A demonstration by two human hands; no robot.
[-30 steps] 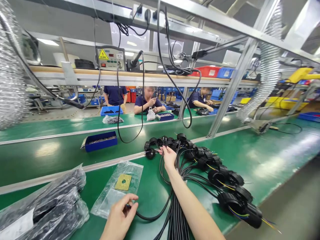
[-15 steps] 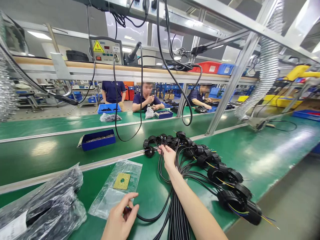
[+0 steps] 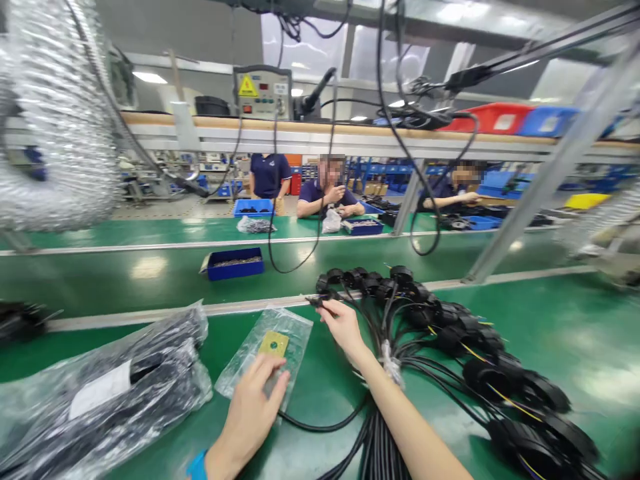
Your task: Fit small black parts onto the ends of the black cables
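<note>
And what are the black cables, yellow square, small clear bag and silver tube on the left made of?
Black cables: probably rubber or soft plastic, smooth with a slight sheen, bending in loose curves.
Yellow square: maybe sponge; looks matte, but hard to tell.
Small clear bag: thin, shiny plastic, see-through and creased.
Silver tube: maybe metal foil, shiny and crinkled in ridges.

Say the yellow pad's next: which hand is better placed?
Left, I'd say. The left hand is over the clear bag, by the near edge of the yellow pad. The right hand is farther off and seems to pinch a small black part.
</note>
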